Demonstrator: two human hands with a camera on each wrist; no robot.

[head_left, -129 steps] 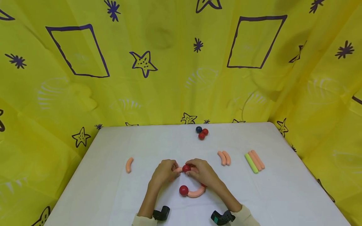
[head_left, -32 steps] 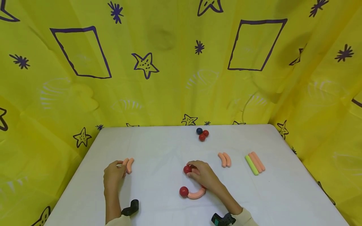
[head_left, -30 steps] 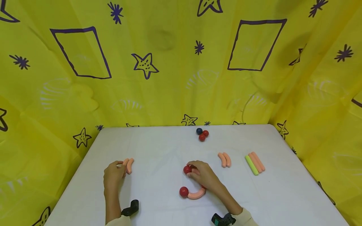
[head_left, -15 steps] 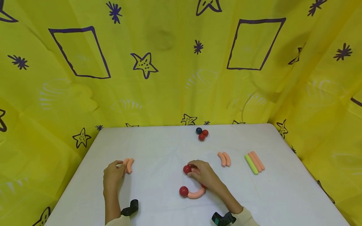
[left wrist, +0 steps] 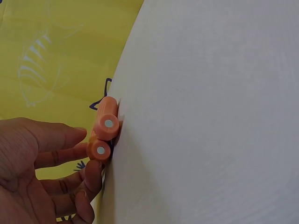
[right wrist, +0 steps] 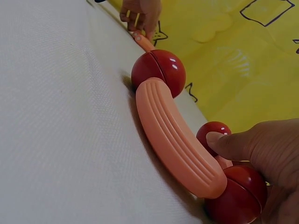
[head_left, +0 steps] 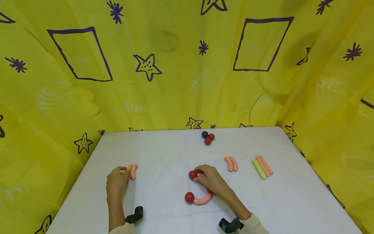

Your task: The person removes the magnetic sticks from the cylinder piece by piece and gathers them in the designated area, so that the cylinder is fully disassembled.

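Observation:
At the left of the table my left hand (head_left: 116, 183) pinches a curved orange magnetic stick (left wrist: 99, 148), lying against a second curved stick (head_left: 133, 171). Pale metal discs show on their ends in the left wrist view. In the middle, my right hand (head_left: 211, 178) holds a curved stick joined to a red ball (head_left: 193, 175); its thumb touches that ball in the right wrist view, and the hand hides most of the stick. Nearer the body, another curved stick (right wrist: 180, 140) links a red ball (right wrist: 159, 72) with a further red ball (right wrist: 238, 196), partly behind the right hand.
Two red balls and a dark blue ball (head_left: 205, 134) sit together at the back. Right of the middle lie two curved sticks (head_left: 231, 164). A green straight stick (head_left: 259, 169) lies beside two orange straight sticks (head_left: 264, 165). Yellow curtain (head_left: 175, 97) surrounds the white table (head_left: 163, 146).
Since the earliest frame, my left hand has carried a curved stick from beside the middle red ball to the single stick at the left. Over the last second both hands stay nearly still.

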